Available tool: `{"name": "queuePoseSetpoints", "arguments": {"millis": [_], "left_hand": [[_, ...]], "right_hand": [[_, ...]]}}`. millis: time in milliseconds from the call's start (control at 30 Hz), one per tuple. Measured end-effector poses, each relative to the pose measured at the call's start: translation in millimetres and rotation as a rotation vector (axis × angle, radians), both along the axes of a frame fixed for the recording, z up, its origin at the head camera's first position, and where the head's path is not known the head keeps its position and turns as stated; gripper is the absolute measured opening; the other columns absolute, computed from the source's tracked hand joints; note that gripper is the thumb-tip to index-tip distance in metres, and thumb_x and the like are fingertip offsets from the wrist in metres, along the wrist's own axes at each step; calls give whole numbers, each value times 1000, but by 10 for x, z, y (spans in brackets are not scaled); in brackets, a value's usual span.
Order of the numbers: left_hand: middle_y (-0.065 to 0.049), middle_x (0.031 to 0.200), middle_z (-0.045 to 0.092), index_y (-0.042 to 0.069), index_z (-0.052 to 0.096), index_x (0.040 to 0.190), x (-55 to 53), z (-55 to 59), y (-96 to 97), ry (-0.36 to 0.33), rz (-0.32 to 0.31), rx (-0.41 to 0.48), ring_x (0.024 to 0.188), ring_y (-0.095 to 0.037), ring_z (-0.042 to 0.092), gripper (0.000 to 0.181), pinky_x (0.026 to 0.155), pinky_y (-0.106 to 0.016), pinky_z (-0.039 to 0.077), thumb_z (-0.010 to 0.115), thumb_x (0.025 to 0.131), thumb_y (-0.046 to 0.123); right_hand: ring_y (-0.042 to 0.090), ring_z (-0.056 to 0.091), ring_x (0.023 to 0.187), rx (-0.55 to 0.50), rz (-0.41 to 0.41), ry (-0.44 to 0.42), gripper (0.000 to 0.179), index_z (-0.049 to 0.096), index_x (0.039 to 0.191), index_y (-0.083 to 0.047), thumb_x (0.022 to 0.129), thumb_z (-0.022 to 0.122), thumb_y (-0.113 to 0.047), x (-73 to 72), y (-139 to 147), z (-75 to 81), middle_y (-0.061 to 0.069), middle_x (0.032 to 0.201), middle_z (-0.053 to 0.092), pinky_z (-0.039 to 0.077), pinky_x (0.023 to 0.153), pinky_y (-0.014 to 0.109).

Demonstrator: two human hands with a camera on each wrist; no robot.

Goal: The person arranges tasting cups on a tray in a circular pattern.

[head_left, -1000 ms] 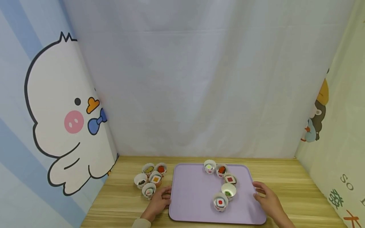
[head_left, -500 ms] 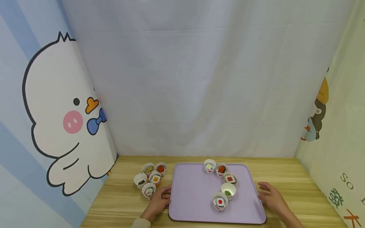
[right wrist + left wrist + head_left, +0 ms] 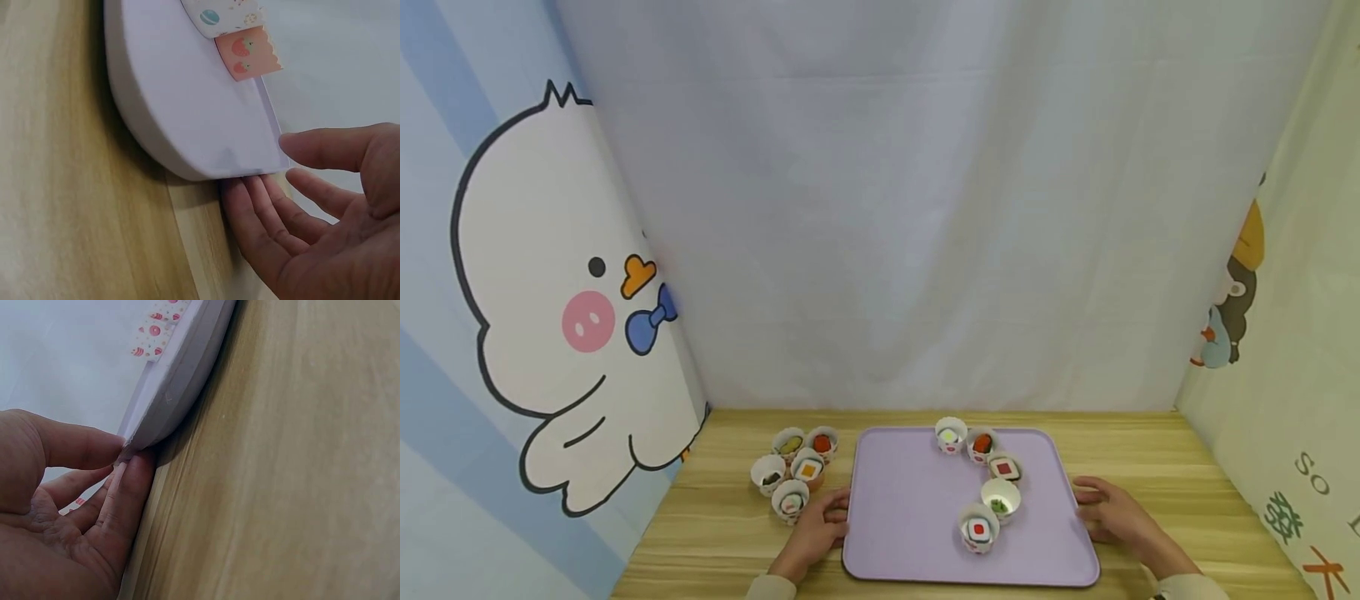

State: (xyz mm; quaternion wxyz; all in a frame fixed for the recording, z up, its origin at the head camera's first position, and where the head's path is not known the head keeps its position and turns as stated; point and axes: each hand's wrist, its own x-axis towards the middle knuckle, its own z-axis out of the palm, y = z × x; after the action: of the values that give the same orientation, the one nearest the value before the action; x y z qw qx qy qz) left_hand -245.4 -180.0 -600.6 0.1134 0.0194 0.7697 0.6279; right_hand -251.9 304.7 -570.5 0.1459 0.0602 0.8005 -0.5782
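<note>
A lilac rectangular tray (image 3: 902,508) lies on the wooden table before me, with several small patterned paper cups standing on its right half. The nearest paper cup (image 3: 978,542) holds a white piece with a red centre, like toy sushi. My left hand (image 3: 817,527) pinches the tray's left edge; in the left wrist view the thumb is on the rim (image 3: 165,394) and the fingers are beneath. At the right edge, my right hand (image 3: 1116,515) grips likewise. The right wrist view shows its thumb (image 3: 322,148) at the rim's top and fingers (image 3: 250,219) tucked under the edge.
Left of the tray, a cluster of several similar cups (image 3: 791,504) with small food-like pieces stands on the table (image 3: 700,533), close beyond my left hand. A pale curtain (image 3: 925,250) hangs behind the table, and printed cloths flank it on both sides.
My right hand drew slightly away from the tray's right edge, then came back to it with the fingers under the rim; its sleeve now shows. The left hand, tray and cups look unmoved.
</note>
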Motion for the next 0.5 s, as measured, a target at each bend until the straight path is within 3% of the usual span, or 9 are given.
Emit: {"name": "queuePoseSetpoints", "arguments": {"millis": [500], "left_hand": [[-26, 125, 53, -8, 46, 139, -15, -5, 5, -7, 6, -12, 99, -20, 60, 58, 70, -35, 57, 57, 82, -11]], "right_hand": [[17, 60, 88, -10, -42, -12, 67, 39, 141, 9, 78, 61, 8, -60, 24, -91, 16, 115, 60, 56, 72, 37]]}}
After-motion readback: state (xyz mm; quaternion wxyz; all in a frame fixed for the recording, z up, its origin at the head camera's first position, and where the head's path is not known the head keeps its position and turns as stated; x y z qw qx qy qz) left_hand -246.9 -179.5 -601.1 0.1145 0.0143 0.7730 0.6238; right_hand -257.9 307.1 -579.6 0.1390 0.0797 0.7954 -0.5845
